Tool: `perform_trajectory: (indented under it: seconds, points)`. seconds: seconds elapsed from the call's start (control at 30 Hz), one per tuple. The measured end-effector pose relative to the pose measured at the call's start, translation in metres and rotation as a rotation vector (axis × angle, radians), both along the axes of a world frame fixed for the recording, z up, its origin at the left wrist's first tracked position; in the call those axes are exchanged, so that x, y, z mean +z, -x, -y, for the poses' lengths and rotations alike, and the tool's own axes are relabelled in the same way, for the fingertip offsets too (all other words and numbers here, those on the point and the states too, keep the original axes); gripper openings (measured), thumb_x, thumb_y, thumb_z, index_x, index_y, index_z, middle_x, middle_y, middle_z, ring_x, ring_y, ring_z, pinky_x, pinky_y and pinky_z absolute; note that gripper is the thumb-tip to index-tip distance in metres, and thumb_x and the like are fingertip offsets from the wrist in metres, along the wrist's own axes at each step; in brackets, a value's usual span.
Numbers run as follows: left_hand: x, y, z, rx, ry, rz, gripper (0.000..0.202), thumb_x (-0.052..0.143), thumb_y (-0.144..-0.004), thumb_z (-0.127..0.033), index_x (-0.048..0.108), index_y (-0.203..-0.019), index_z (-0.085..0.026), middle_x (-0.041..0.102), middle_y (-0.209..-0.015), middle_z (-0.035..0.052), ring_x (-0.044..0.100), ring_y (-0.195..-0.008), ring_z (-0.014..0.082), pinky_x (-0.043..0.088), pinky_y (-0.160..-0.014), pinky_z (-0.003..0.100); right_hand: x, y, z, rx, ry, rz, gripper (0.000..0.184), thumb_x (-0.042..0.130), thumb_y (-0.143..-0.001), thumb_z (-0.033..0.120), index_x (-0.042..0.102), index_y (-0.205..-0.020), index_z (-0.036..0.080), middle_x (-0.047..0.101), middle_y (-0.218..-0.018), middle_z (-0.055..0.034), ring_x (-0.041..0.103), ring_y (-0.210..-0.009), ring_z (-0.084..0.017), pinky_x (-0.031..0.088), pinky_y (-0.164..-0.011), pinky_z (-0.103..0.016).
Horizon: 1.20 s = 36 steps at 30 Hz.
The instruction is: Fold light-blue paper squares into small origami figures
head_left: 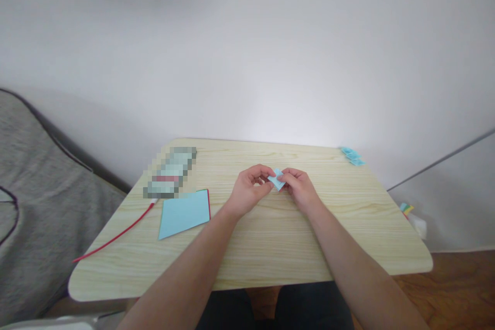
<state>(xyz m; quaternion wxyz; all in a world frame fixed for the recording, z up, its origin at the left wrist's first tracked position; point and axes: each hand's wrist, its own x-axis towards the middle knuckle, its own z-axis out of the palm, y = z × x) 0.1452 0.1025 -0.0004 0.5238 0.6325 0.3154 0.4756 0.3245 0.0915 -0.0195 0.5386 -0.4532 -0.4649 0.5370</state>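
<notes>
Both hands meet over the middle of a light wooden table (pixel 270 247). Between them is a small folded piece of light blue paper (pixel 276 179). My left hand (pixel 250 189) pinches its left side with thumb and fingers curled. My right hand (pixel 298 187) pinches its right side in the same way. The paper is held just above the tabletop.
A stack of paper sheets, light blue on top (pixel 184 213), lies at the left. Behind it sits a blurred-out object (pixel 170 172) with a red cable (pixel 116 236) running to the left edge. Small blue folded pieces (pixel 352 155) rest at the far right corner. Grey fabric (pixel 38 201) lies beside the table.
</notes>
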Motion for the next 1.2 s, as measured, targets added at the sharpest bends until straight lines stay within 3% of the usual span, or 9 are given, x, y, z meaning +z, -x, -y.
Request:
perform_trajectory:
  seconds: [0.5, 0.6, 0.67, 0.73, 0.87, 1.2]
  points:
    - [-0.003, 0.001, 0.000, -0.001, -0.018, -0.003, 0.017, 0.076, -0.079, -0.030, 0.076, -0.091, -0.019, 0.074, -0.089, 0.0060, 0.065, -0.082, 0.0189, 0.049, -0.076, 0.031, 0.003, 0.001, 0.001, 0.057, 0.018, -0.060, 0.017, 0.076, -0.072, 0.032, 0.069, -0.063, 0.019, 0.064, -0.064, 0.0003, 0.055, -0.060, -0.014, 0.046, -0.057, -0.026]
    - [-0.002, 0.001, 0.000, 0.031, -0.001, 0.029, 0.016, 0.075, -0.080, -0.030, 0.076, -0.091, -0.019, 0.074, -0.089, 0.0053, 0.065, -0.082, 0.0179, 0.049, -0.077, 0.030, 0.007, 0.002, 0.003, 0.039, 0.016, -0.076, 0.015, 0.076, -0.073, 0.034, 0.071, -0.079, 0.021, 0.066, -0.068, 0.0014, 0.057, -0.058, -0.014, 0.048, -0.058, -0.028]
    - [-0.003, 0.001, -0.002, 0.058, 0.022, 0.067, 0.016, 0.076, -0.079, -0.029, 0.075, -0.091, -0.019, 0.072, -0.085, 0.0037, 0.063, -0.079, 0.0162, 0.048, -0.074, 0.028, 0.010, 0.002, 0.005, 0.028, -0.013, -0.088, 0.026, 0.075, -0.075, 0.033, 0.070, -0.100, 0.025, 0.068, -0.069, 0.0032, 0.060, -0.058, -0.015, 0.049, -0.061, -0.028]
    - [-0.003, 0.002, -0.003, 0.071, 0.055, 0.114, 0.015, 0.076, -0.078, -0.028, 0.075, -0.090, -0.019, 0.071, -0.083, 0.0024, 0.062, -0.077, 0.0148, 0.048, -0.073, 0.027, 0.012, 0.002, 0.007, 0.037, -0.059, -0.089, 0.033, 0.073, -0.075, 0.029, 0.067, -0.107, 0.028, 0.068, -0.069, 0.0040, 0.063, -0.060, -0.016, 0.050, -0.065, -0.029]
    - [-0.001, 0.002, -0.005, 0.072, 0.104, 0.169, 0.014, 0.077, -0.076, -0.025, 0.074, -0.088, -0.018, 0.072, -0.082, 0.0020, 0.063, -0.076, 0.0139, 0.049, -0.076, 0.028, 0.014, 0.002, 0.009, 0.046, -0.133, -0.067, 0.022, 0.074, -0.072, 0.023, 0.070, -0.094, 0.024, 0.071, -0.076, 0.0013, 0.066, -0.066, -0.016, 0.051, -0.070, -0.031]
    - [0.005, 0.000, -0.003, 0.084, 0.154, 0.213, 0.014, 0.076, -0.074, -0.025, 0.073, -0.084, -0.016, 0.072, -0.077, 0.0017, 0.063, -0.072, 0.0136, 0.050, -0.075, 0.029, 0.012, 0.001, 0.008, 0.023, -0.151, -0.048, 0.016, 0.075, -0.075, 0.024, 0.073, -0.091, 0.022, 0.073, -0.072, -0.0004, 0.067, -0.068, -0.018, 0.053, -0.073, -0.033]
